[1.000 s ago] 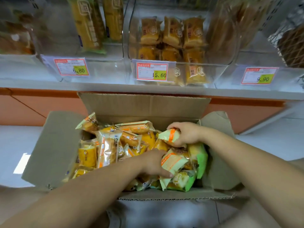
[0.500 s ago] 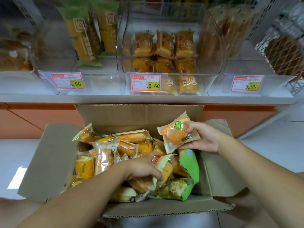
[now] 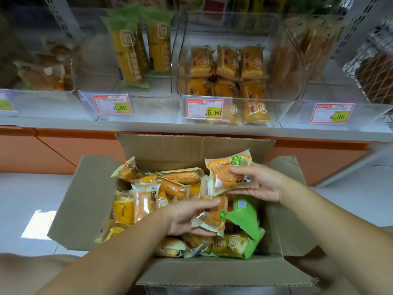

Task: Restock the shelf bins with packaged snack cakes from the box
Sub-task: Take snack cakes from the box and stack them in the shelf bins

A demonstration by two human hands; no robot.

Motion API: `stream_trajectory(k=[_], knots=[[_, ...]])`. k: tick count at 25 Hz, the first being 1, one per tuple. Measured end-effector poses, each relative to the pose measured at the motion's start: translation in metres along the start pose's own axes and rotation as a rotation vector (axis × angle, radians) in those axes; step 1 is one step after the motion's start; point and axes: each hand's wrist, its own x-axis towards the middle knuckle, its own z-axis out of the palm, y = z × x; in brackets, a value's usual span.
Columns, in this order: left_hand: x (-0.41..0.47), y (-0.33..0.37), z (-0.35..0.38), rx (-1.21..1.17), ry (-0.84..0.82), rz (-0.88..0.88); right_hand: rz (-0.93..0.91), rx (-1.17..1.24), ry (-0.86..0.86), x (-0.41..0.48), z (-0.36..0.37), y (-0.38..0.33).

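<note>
An open cardboard box [image 3: 89, 201] below me holds several wrapped snack cakes, yellow, orange and green. My right hand [image 3: 261, 184] holds a round cake in a pale wrapper with an orange band [image 3: 223, 177] above the box's right side. My left hand [image 3: 185, 218] grips a similar wrapped cake [image 3: 212, 218] just above the pile. Clear shelf bins stand behind the box: the middle bin [image 3: 293, 67], tagged 15.60, holds several orange cakes, and the left bin [image 3: 95, 77], tagged 6.80, holds long yellow rolls.
A third clear bin [image 3: 327, 81] at the right, tagged 9.90, holds blurred brown packs. A wire basket [image 3: 374, 71] sits at the far right. The white shelf edge [image 3: 63, 124] runs above an orange base panel [image 3: 42, 150]. White floor surrounds the box.
My right hand has lifted its pale-wrapped cake out of the box and turned its face toward me. My left hand has pulled a second cake up from the pile. The view has tilted upward.
</note>
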Motion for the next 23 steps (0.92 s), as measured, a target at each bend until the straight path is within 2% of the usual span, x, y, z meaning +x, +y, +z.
stream_trajectory(k=[2,7,13,18,23], knots=[[0.0,0.0,-0.001,0.116,0.168,0.038,-0.028,-0.179,0.077,-0.004,0.007,-0.004],[-0.02,0.024,-0.018,0.241,0.341,0.174,-0.112,-0.566,0.249,-0.015,0.005,-0.025],[-0.081,0.054,-0.038,0.504,0.532,0.309,-0.221,-0.532,0.164,-0.016,0.029,-0.046],[-0.142,0.091,-0.056,0.76,0.574,0.419,-0.305,-0.58,0.155,-0.015,0.084,-0.065],[-0.201,0.101,-0.092,0.75,0.673,0.539,-0.384,-0.939,0.128,-0.033,0.167,-0.099]])
